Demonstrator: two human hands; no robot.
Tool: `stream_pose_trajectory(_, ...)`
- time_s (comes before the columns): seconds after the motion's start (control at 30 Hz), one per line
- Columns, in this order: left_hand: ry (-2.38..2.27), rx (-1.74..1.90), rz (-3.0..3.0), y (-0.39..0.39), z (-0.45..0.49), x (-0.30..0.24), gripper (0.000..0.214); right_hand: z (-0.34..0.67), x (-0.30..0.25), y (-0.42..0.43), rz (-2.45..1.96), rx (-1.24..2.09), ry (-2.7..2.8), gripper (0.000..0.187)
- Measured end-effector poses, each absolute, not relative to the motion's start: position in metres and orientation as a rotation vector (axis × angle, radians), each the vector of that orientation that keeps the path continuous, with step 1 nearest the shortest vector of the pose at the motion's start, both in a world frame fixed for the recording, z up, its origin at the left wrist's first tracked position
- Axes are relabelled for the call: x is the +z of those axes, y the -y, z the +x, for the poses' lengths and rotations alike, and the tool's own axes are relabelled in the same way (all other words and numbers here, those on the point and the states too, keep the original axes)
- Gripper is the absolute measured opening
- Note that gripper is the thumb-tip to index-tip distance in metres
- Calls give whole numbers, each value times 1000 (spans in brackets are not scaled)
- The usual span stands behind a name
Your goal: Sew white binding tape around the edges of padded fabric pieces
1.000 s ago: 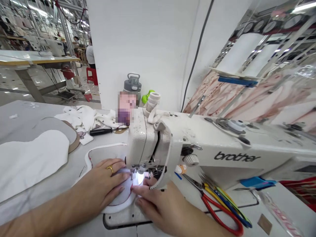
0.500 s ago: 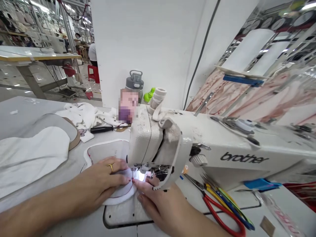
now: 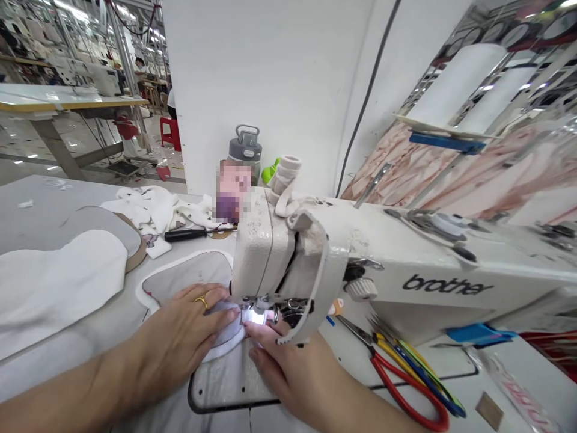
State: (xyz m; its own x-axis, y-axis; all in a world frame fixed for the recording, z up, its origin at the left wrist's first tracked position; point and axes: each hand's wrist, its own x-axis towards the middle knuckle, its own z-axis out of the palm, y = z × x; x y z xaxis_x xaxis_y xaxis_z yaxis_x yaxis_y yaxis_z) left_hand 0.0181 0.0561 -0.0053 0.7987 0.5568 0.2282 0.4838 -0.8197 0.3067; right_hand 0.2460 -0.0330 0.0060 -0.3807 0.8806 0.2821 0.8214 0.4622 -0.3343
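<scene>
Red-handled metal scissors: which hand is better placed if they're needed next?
Probably the right hand: the scissors lie beside its forearm; the left hand rests farther away on white-edged grey fabric.

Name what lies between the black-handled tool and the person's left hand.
In the head view, from the black-handled tool: a strip of tabletop, then the white-edged grey piece, on which the left hand rests.

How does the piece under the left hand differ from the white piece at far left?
The edged piece is grey inside a white border; the white piece shows plain white. The edged piece lies under the left hand; no hand touches the white piece. Both have curved outlines.
</scene>
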Motion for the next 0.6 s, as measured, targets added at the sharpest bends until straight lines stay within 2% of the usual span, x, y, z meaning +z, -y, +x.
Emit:
stream_pose_trajectory(0.37, -933, 344, 2854, -53, 19, -4, 44, 244, 9, 32, -1498, 147, 2360, 29)
stream_pose_trajectory(0.6, -748, 200, 2801, -73, 1, 6, 52, 243, 8, 32, -1560, 161, 2372, 29)
